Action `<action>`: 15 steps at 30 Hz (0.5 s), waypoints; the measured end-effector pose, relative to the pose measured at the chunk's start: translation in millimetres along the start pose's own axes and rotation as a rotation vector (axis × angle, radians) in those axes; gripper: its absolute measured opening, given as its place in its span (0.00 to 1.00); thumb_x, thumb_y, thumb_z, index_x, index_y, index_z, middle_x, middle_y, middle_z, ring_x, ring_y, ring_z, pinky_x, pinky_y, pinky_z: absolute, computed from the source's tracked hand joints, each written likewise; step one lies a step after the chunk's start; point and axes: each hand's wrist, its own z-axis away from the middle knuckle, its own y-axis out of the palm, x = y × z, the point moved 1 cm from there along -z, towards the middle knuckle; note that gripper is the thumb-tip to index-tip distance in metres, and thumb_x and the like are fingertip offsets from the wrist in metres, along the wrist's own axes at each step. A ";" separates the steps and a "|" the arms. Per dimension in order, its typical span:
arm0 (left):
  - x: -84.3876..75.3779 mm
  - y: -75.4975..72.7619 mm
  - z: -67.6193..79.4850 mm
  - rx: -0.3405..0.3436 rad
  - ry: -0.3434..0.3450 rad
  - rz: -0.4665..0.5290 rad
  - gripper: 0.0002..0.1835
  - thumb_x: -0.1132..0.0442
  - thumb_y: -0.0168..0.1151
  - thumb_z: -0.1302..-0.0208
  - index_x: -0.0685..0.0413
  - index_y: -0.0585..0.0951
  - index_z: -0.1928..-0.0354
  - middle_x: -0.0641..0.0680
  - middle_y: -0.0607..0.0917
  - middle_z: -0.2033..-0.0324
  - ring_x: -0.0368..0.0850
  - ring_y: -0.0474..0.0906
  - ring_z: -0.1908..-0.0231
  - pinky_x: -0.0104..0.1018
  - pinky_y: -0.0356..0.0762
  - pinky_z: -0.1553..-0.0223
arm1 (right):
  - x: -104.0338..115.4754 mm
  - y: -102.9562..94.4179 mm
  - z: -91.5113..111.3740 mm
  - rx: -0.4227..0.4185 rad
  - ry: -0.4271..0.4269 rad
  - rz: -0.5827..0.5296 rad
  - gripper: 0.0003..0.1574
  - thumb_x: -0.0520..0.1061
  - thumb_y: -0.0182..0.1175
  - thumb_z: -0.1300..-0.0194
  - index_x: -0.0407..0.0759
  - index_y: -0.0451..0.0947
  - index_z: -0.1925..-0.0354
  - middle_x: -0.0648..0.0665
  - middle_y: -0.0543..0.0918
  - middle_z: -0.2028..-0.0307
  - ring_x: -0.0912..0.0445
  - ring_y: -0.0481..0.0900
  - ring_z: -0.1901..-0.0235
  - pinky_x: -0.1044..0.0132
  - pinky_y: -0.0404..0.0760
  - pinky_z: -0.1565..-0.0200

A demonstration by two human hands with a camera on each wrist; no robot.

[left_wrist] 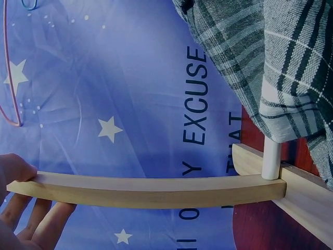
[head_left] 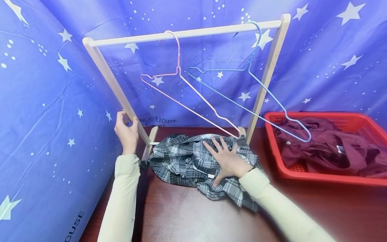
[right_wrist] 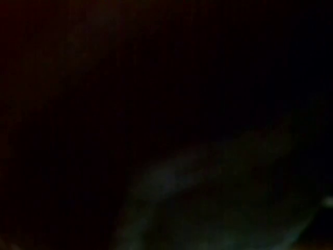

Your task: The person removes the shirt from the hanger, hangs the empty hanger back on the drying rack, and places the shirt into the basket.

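Note:
My left hand (head_left: 127, 132) grips the left post of a wooden clothes rack (head_left: 110, 79); in the left wrist view the thumb lies on one side of the post (left_wrist: 156, 191) and the fingers on the other. With fingers spread, my right hand (head_left: 228, 161) rests on a crumpled grey plaid shirt (head_left: 178, 164) at the foot of the rack. The shirt lies partly over the rack's white lower bar (left_wrist: 271, 159). A pink hanger (head_left: 193, 85) and a blue hanger (head_left: 269, 92) hang from the top bar. The right wrist view is almost wholly dark.
To the right stands a red plastic basket (head_left: 317, 176) with maroon clothing (head_left: 320, 144) in it. A blue star-patterned cloth (head_left: 45, 101) rises behind and to the left of the dark red table (head_left: 181, 215). The blue hanger's lower end reaches in front of the basket.

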 end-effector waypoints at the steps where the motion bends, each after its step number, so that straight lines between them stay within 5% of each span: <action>1: -0.2 -0.1 0.0 0.000 -0.001 -0.001 0.13 0.70 0.63 0.40 0.62 0.78 0.53 0.61 0.84 0.60 0.54 0.79 0.59 0.53 0.74 0.52 | -1.5 1.8 -2.1 0.019 0.000 -0.005 1.02 0.75 0.79 0.88 0.54 0.33 0.20 0.34 0.34 0.22 0.28 0.36 0.26 0.15 0.41 0.45; 15: 1.1 0.5 -1.2 -0.001 0.006 -0.029 0.12 0.70 0.63 0.39 0.62 0.78 0.54 0.61 0.85 0.60 0.57 0.80 0.59 0.40 0.72 0.56 | -7.3 4.8 -12.4 0.172 -0.026 -0.014 0.88 0.76 0.78 0.77 0.56 0.49 0.22 0.35 0.44 0.22 0.28 0.44 0.27 0.16 0.43 0.44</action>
